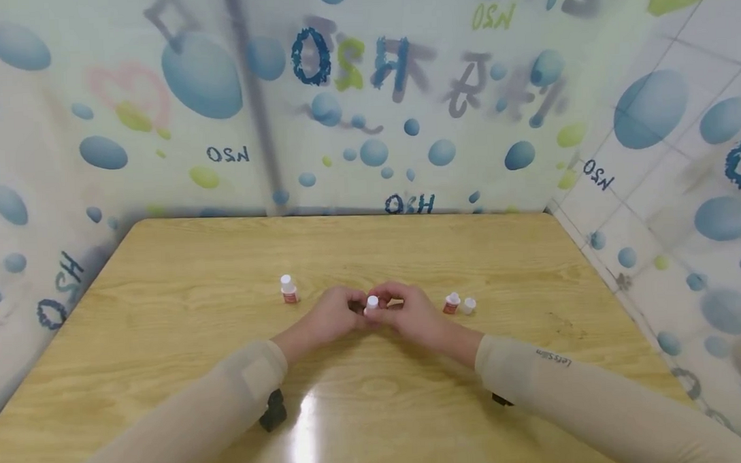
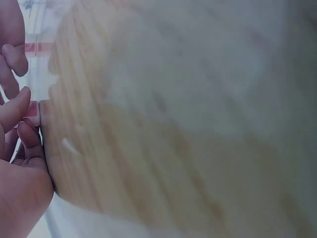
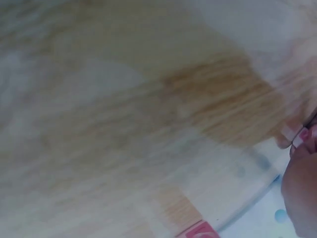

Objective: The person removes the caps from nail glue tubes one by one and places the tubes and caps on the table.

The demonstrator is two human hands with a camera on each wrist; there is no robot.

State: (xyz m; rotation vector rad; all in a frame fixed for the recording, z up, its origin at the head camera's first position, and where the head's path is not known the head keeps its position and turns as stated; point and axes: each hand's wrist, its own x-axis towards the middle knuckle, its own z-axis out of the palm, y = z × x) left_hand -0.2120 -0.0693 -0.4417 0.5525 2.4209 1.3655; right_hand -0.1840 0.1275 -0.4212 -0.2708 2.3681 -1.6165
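Observation:
A small white bottle (image 1: 372, 303) with a white cap stands between the two hands at the middle of the table. My left hand (image 1: 338, 313) pinches it from the left, thumb and fingers bent around its lower part. From the other side my right hand (image 1: 408, 313) grips the same bottle with curled fingers and thumb. Part of its red label (image 2: 32, 110) shows between the fingers in the left wrist view; fingers cover most of the body. The right wrist view catches only part of the right hand (image 3: 301, 186), at its right edge.
Left of the hands stands a capped bottle (image 1: 289, 289) with a red label. To the right is a bottle (image 1: 451, 303) with its nozzle exposed, and a loose white cap (image 1: 469, 306) beside it. The wooden table (image 1: 377, 408) meets patterned walls behind and at the right.

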